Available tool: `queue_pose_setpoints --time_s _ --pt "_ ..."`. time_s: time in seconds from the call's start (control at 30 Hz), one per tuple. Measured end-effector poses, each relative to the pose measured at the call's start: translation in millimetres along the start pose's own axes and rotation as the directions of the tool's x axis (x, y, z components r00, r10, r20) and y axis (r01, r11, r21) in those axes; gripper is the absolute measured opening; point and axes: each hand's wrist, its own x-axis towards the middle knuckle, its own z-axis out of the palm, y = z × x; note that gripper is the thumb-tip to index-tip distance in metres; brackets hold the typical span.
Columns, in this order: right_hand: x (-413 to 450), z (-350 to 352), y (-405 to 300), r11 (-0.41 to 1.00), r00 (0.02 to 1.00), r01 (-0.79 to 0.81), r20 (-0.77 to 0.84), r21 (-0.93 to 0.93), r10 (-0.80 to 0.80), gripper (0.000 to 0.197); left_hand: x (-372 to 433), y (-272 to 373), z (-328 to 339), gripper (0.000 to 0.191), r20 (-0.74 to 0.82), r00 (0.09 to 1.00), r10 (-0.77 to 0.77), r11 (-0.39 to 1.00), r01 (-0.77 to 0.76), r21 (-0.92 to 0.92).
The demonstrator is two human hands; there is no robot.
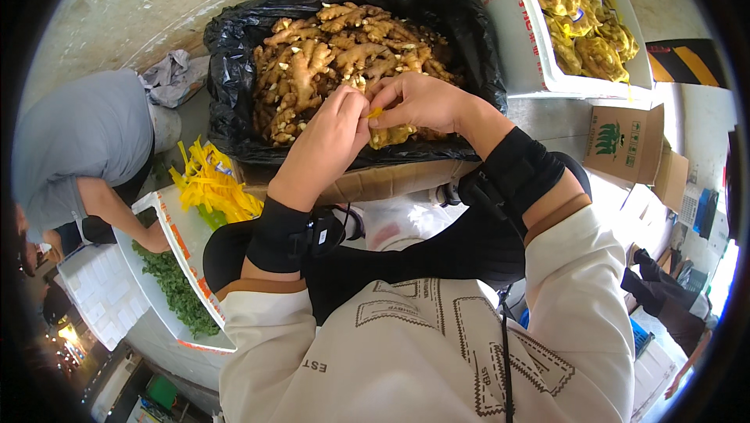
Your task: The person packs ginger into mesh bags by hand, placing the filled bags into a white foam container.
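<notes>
Both hands meet over a cardboard box [375, 184] lined with a black plastic bag [234, 71] and heaped with ginger roots [357, 54]. My left hand [333, 140] pinches the gathered neck of a yellow mesh bag [389, 136] from the left. From the right, the thumb and fingers of my right hand [423, 104] grip the same neck. The bag hangs just below the fingers with what looks like ginger inside; part of it is hidden by the hands.
Filled yellow mesh bags [600, 54] lie in a white foam box [521, 24] at upper right. Empty yellow mesh bags [214, 186] are bunched at left. Another person [88, 153] reaches into a foam box of leafy greens [176, 288]. A cardboard carton [624, 142] stands at right.
</notes>
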Motion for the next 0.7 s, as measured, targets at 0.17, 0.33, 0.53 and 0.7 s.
queue_pose_setpoints --time_s 0.17,0.33,0.53,0.7 --pt "1 -3 0 0.999 0.999 0.011 0.044 -0.053 -0.008 0.024 -3 4 -5 0.023 0.043 0.999 -0.018 1.000 0.017 0.025" --pt "4 -3 8 0.956 0.980 0.177 0.130 -0.233 -0.150 0.025 -6 10 -7 0.018 0.081 0.996 -0.026 0.998 0.021 0.055" --pt "5 -4 7 0.944 0.984 0.167 0.107 -0.285 -0.142 0.026 -8 -7 -7 0.016 -0.022 0.999 0.042 0.992 -0.039 0.119" --pt "5 -5 9 0.948 0.987 0.158 0.076 -0.275 -0.142 0.027 -9 -10 -5 0.016 -0.097 0.991 0.091 0.995 -0.087 0.045"
